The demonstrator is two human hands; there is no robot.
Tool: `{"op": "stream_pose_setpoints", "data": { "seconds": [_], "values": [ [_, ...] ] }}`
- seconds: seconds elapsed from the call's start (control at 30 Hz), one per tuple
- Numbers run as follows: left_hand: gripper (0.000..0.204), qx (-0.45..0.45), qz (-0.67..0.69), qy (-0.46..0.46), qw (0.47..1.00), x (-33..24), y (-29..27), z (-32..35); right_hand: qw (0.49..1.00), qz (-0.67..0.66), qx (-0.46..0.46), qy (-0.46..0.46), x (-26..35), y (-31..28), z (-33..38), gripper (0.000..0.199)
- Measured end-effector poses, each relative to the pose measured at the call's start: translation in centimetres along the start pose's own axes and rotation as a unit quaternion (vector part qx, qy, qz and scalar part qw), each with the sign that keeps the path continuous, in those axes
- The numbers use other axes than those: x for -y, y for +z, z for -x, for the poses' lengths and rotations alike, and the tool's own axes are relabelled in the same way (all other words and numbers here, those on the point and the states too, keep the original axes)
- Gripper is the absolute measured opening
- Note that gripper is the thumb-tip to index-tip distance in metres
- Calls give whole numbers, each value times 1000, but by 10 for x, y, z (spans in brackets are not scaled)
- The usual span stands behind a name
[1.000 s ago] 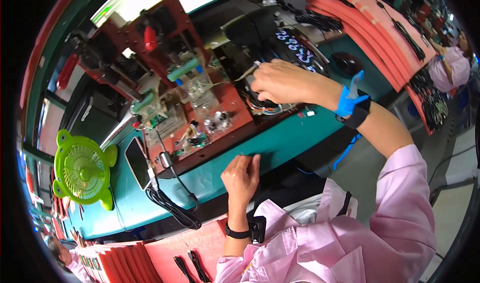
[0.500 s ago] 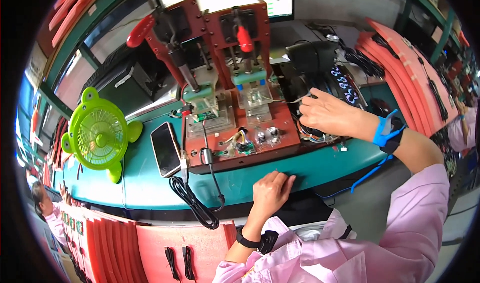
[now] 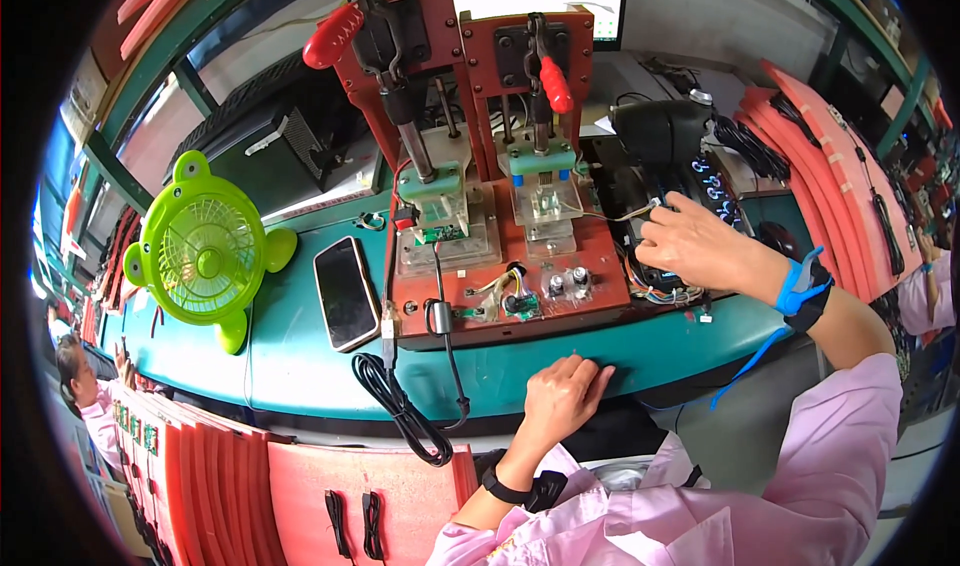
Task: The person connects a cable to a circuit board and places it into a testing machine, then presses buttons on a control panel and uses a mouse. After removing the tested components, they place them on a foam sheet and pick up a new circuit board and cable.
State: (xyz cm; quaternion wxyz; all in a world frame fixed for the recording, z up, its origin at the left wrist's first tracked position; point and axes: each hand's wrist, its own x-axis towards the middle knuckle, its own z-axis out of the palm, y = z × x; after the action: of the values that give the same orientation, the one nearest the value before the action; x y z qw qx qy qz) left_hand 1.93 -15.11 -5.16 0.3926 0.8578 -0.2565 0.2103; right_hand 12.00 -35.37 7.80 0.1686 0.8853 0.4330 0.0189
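My right hand (image 3: 705, 244) is pinched at the fingertips on a thin cable (image 3: 612, 218) with a small white connector at its end. The cable runs left to the right-hand station of a red test fixture (image 3: 592, 298). A blue wrist strap circles my right wrist. Curled at the front edge of the bench, my left hand (image 3: 566, 398) shows nothing between its fingers. Under the left-hand clamp (image 3: 410, 131) lies a green circuit board (image 3: 440, 234), wired to a black cable. The right-hand clamp has a red handle (image 3: 556, 86) and a green plate below it.
A green fan (image 3: 205, 256) and a phone (image 3: 346, 294) sit left of the fixture. A coiled black cable (image 3: 400, 411) hangs over the bench edge. Pink foam sheets (image 3: 360, 466) stand in front and at right. Behind are a monitor (image 3: 600, 6) and a black box (image 3: 660, 131).
The whole view has shifted, so the bench appears farther right. My right hand still pinches the cable, and the white connector now shows at its fingertips. My left hand stays curled at the edge.
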Motion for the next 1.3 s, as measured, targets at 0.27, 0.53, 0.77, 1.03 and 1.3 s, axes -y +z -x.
{"op": "stream_pose_setpoints", "data": {
  "seconds": [0.27,0.53,0.77,1.03,1.3],
  "values": [
    [23,-5,-16,-4,1000,0,-2,2,976,-83,-104,172,-4,16,54,11],
    [23,8,-41,-3,999,-4,3,-1,975,-144,-42,164,-36,6,54,7],
    [23,-21,-45,-1,999,-7,9,-4,957,-191,-129,177,-39,17,77,4],
    [22,-1,-54,-18,998,-6,3,-2,970,-154,-55,179,-44,37,95,14],
    [21,-11,-82,-6,997,-7,6,-2,961,-85,-152,216,-68,29,91,19]
  ]
}}
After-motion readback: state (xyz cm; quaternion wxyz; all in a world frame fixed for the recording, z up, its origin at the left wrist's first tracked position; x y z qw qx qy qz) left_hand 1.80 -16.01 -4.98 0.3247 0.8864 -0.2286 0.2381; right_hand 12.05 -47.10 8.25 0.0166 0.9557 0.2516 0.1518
